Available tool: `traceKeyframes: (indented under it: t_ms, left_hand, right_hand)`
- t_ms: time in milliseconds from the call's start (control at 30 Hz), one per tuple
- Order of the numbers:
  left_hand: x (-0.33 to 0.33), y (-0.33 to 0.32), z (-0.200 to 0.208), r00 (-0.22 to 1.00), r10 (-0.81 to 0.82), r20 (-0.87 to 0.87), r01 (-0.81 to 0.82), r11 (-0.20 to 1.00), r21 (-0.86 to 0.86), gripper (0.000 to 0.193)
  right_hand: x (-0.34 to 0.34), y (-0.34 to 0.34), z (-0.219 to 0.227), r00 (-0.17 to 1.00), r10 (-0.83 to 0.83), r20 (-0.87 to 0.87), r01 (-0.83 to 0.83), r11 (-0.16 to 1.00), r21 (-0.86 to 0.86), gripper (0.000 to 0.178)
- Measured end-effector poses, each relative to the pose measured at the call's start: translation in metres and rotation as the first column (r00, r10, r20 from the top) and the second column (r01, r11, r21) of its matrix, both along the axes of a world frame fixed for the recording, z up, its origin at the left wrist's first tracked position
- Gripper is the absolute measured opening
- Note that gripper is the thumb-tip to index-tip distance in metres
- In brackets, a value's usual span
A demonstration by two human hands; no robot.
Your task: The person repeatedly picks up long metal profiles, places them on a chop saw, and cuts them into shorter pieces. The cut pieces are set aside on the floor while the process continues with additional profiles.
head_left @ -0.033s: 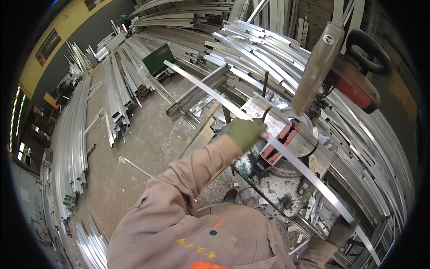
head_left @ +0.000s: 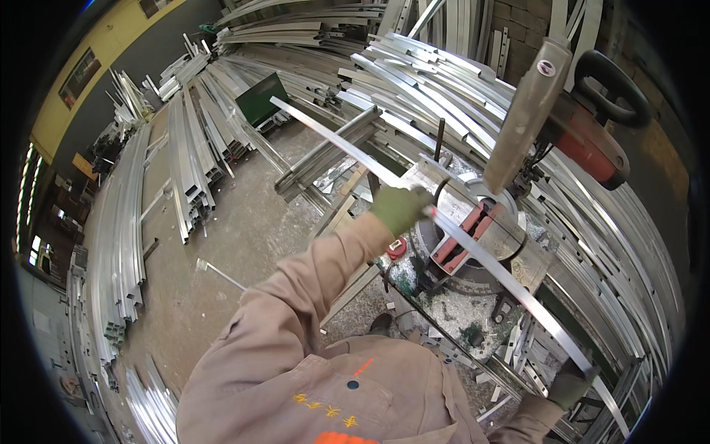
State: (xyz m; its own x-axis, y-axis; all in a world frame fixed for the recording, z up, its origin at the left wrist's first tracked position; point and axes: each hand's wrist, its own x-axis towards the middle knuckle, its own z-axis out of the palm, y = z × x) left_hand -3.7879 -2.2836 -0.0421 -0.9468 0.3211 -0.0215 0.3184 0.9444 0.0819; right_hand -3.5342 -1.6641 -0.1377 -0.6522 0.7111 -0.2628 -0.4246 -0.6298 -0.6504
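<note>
A long, thin silvery metal bar (head_left: 492, 266) runs aslant from the upper left, across the bed of a miter saw, to the lower right. My left hand (head_left: 399, 209), in a green glove, is closed round it just left of the saw's red insert (head_left: 466, 235). Farther down the bar, near the lower right, my gloved right hand (head_left: 569, 385) grips it too; its fingers are partly hidden. The red and grey saw head (head_left: 588, 144) with its blade guard (head_left: 521, 111) is raised above the bar. Below my left wrist lies a small red round-edged object (head_left: 397, 248).
Stacks of metal profiles (head_left: 122, 229) lie on the floor at left. More long profiles (head_left: 436, 81) are piled behind and right of the saw. A metal support frame (head_left: 325, 159) stands beyond my left hand. Offcuts (head_left: 521, 355) are heaped near the saw's front.
My left hand has shifted slightly left and up along the bar, uncovering the small red object under the wrist. My right hand has edged a little to the right.
</note>
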Motion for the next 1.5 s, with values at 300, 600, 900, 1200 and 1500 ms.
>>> traceKeyframes:
  t_ms: [300,600,900,1200,1500]
  left_hand:
    - [-0.184,-0.148,-0.030,0.977,0.151,-0.153,-0.147,0.988,0.038,0.028]
    - [-0.258,-0.202,-0.093,0.951,0.304,0.054,-0.309,0.924,0.224,0.045]
    - [-0.260,-0.189,-0.095,0.979,0.158,0.126,-0.194,0.908,0.370,0.054]
    - [-0.275,-0.166,-0.126,1.000,-0.018,0.023,0.008,0.922,0.386,0.046]
    - [-0.263,-0.141,-0.103,1.000,-0.002,0.008,0.000,0.979,0.202,0.053]
  right_hand:
    - [-0.057,0.071,-0.037,0.977,0.104,0.185,-0.106,0.994,0.002,0.063]
    - [-0.158,-0.008,-0.165,0.931,0.301,0.206,-0.354,0.881,0.313,0.053]
    - [-0.256,-0.026,-0.225,0.515,0.830,0.213,-0.835,0.429,0.345,0.062]
    - [-0.249,-0.095,-0.103,0.666,0.546,0.508,-0.551,0.820,-0.157,0.050]
    - [-0.256,-0.104,-0.071,0.149,-0.584,0.798,-0.964,-0.264,-0.013,0.080]
